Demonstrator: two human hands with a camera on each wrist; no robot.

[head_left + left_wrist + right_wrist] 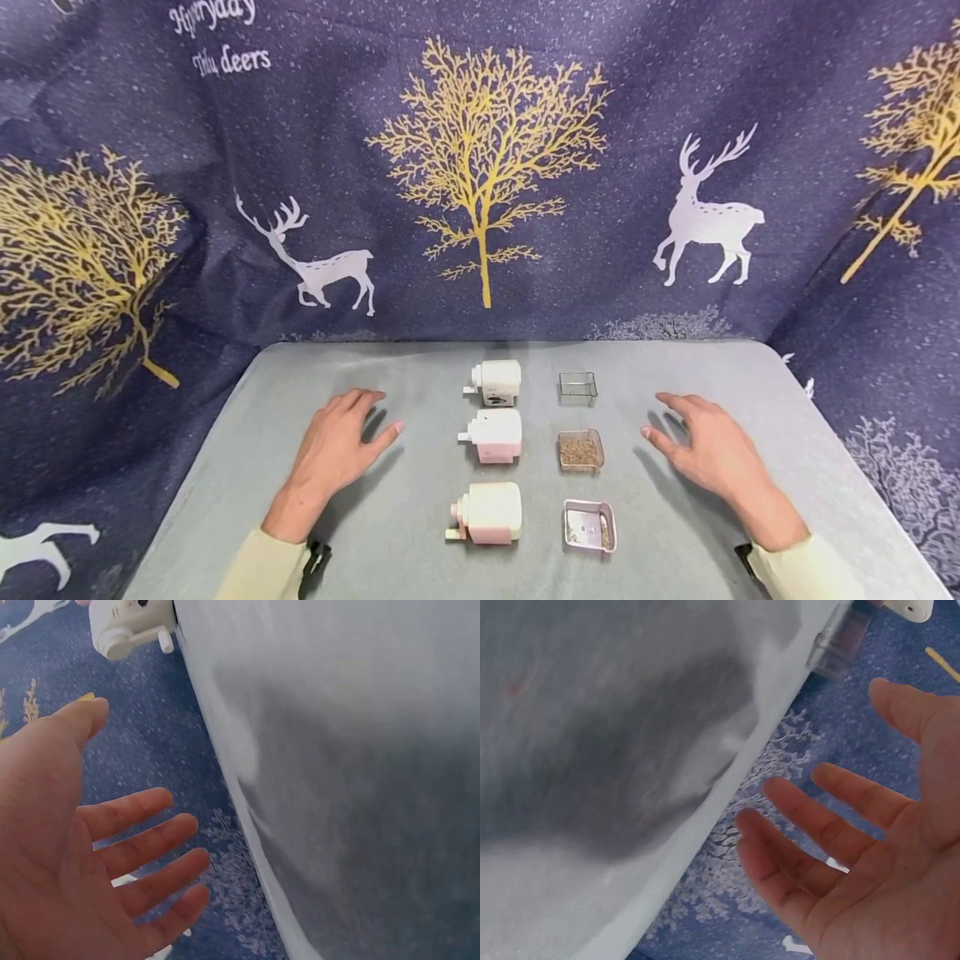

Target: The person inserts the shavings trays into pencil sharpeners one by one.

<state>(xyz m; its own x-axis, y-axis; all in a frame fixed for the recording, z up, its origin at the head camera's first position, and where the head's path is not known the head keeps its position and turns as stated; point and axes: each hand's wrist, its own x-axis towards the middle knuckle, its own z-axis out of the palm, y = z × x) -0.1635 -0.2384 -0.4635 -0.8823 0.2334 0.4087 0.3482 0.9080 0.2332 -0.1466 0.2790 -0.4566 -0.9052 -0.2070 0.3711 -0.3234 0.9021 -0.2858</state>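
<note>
On the counter (pixel 397 533) mid-frame, three sharpeners (pixel 498 435) are sitting beside drawers (pixel 583 527), seemingly paired; your left grip (pixel 337 442) and right grip (pixel 711 446) are hanging loose, empty.

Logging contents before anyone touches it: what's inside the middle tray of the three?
The middle tray holds brown bits, likely shavings, spread across it. Whatever lies beneath them is covered and can't be seen.

Attire comprises a plain cream left sleeve (pixel 262 571) and a matching right sleeve (pixel 810 572), both wrist-length, with a small black fitting (pixel 315 565) at the inner edge of the former and a second black fitting (pixel 746 557) likewise on the latter, the left hand (pixel 339 446) and right hand (pixel 708 446) being bare.
</note>
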